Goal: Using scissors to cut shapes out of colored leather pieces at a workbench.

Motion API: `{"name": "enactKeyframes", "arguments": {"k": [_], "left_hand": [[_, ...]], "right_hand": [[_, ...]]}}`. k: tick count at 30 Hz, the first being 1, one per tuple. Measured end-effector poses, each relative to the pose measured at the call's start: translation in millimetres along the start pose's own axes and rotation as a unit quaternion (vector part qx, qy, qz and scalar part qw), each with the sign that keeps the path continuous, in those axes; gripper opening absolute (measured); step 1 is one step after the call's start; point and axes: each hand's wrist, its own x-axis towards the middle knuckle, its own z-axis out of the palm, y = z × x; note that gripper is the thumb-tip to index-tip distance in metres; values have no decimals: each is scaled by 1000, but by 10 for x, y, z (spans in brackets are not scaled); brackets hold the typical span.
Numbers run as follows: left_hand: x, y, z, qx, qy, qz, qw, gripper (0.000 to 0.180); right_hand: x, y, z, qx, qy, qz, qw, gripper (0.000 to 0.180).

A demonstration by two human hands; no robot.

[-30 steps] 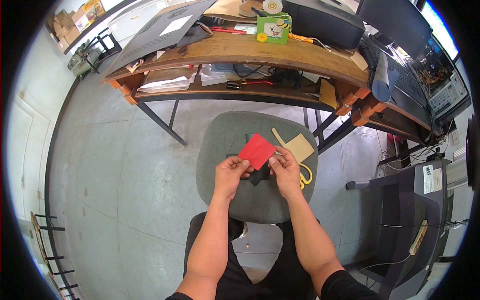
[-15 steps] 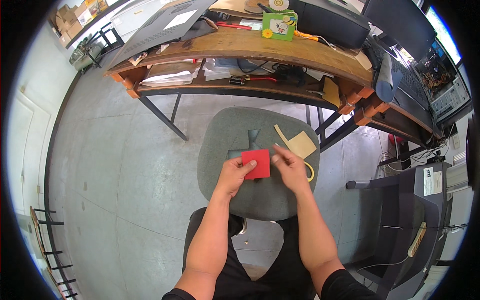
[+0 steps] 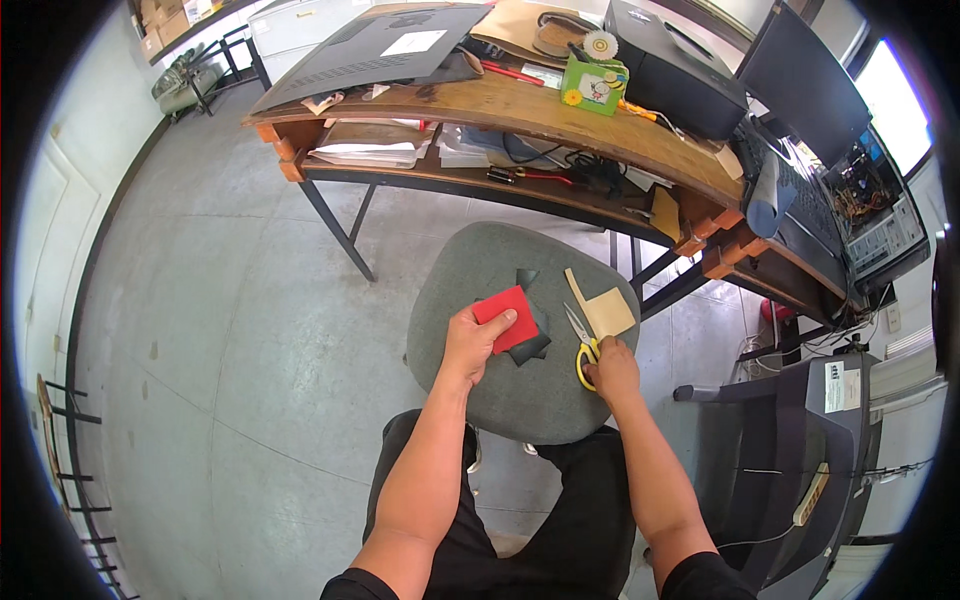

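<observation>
My left hand (image 3: 474,343) pinches a red square (image 3: 510,312), thumb on top, over a grey fabric chair seat (image 3: 480,405). Dark pieces (image 3: 530,347) of flat material stick out from behind the red square. To the right, my right hand (image 3: 614,372) is closed on the yellow handles of a pair of scissors (image 3: 584,350). Their blades point away from me and look slightly parted. Just beyond that hand lies a beige square (image 3: 609,312), with a narrow beige strip (image 3: 576,287) along its left side.
A wooden desk (image 3: 470,105) stands beyond the seat, carrying a laptop-like grey panel (image 3: 400,45), a green decorated holder (image 3: 594,84) and a black printer (image 3: 680,75). Papers (image 3: 370,150) fill its lower shelf. Right of me are a monitor (image 3: 805,85) and a dark chair (image 3: 800,440).
My right hand has moved from beside the red square down and right, and has taken hold of the scissors. The red square has tilted in my left hand. The view has shifted slightly.
</observation>
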Motion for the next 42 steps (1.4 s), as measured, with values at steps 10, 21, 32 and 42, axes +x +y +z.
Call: {"name": "enactKeyframes", "arguments": {"k": [10, 21, 32, 42], "left_hand": [[-182, 150, 143, -18, -39, 45, 998, 14], [-755, 598, 548, 142, -86, 68, 984, 16], [-937, 626, 674, 224, -91, 91, 966, 19], [-937, 615, 684, 232, -101, 111, 961, 18]], "right_hand": [[-191, 116, 44, 103, -9, -9, 995, 31], [-1298, -648, -395, 704, -136, -39, 696, 43], [-1483, -673, -579, 709, -141, -56, 689, 38], [-1450, -655, -553, 714, -147, -66, 681, 52]]}}
